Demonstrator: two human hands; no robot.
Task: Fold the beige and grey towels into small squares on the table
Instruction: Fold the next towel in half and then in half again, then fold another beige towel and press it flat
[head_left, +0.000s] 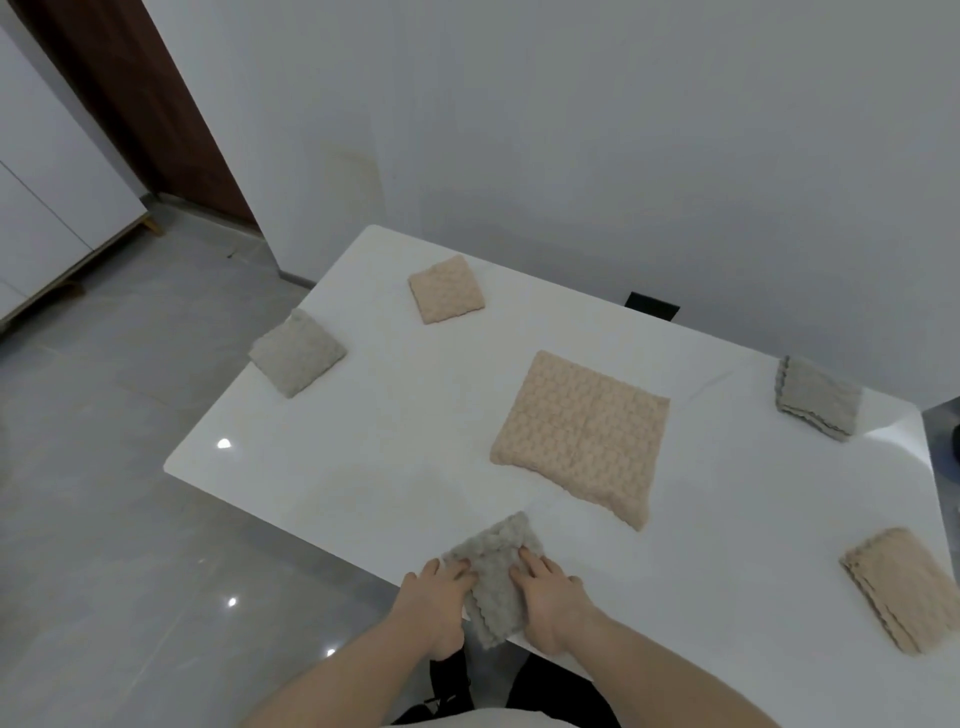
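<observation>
The glossy white rectangular table (363, 467) is being used as the folding surface, with its far edge set close against the pale wall. Near its middle, the largest cloth, a beige waffle-textured towel (582, 434) opened out flat or folded at most once, is being left untouched, apparently awaiting its turn. Four smaller folded squares are being kept out toward the rim, seemingly to leave the centre free for work: a beige folded square (898, 587) by the right end of the near edge, a grey folded square (815, 397) near the far right corner, a grey puffy square (296, 352) overhanging the left edge slightly, and a small beige square (447, 289) toward the far left corner. At the near edge, a grey bobbled towel (493, 577), already reduced to a small packet, is being pressed down, its lower scalloped end hanging just past the edge of the table. It is being flattened rather than gripped: the left hand (434, 597) is being laid on its left border and the right hand (550, 592) on its right border, fingers extended and palms down, nothing being pinched or lifted as far as can be seen. The towel is thus being held between and partly beneath both hands, probably so that the last crease is set before it is put aside.
</observation>
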